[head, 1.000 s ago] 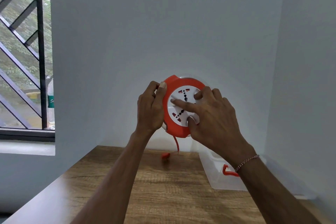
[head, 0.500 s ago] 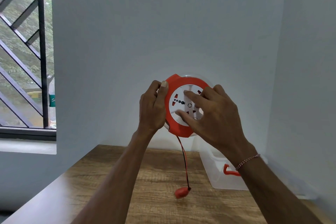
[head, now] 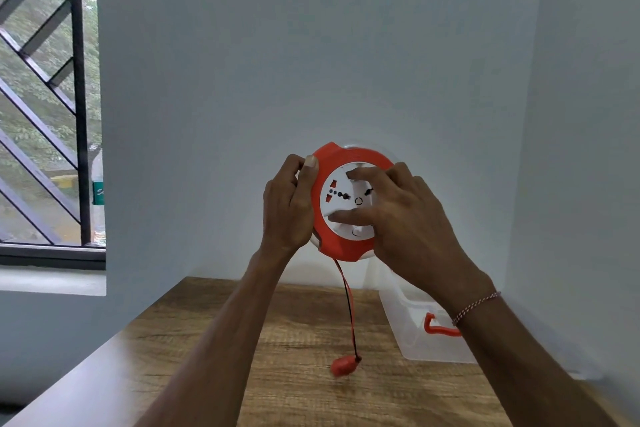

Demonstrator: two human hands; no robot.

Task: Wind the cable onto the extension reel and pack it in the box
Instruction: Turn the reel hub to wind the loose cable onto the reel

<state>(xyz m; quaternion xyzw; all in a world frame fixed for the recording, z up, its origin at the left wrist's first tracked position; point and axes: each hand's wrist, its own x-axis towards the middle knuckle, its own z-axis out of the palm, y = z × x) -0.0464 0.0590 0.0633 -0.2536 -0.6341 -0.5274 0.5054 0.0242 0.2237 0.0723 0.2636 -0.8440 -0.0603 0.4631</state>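
The reel (head: 346, 201), held up above the table (head: 294, 374), has its white face turned further than half a second ago, and the cable (head: 349, 308) still hangs below it with the plug (head: 343, 366) dangling. The left hand (head: 289, 208) grips the reel's left rim; the right hand (head: 398, 218) presses spread fingers on the face. The box (head: 415, 333) sits below the right wrist.

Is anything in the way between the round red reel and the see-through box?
Nothing visible blocks it. The reel is held up in the left hand and right hand; the box sits below and right on the table.
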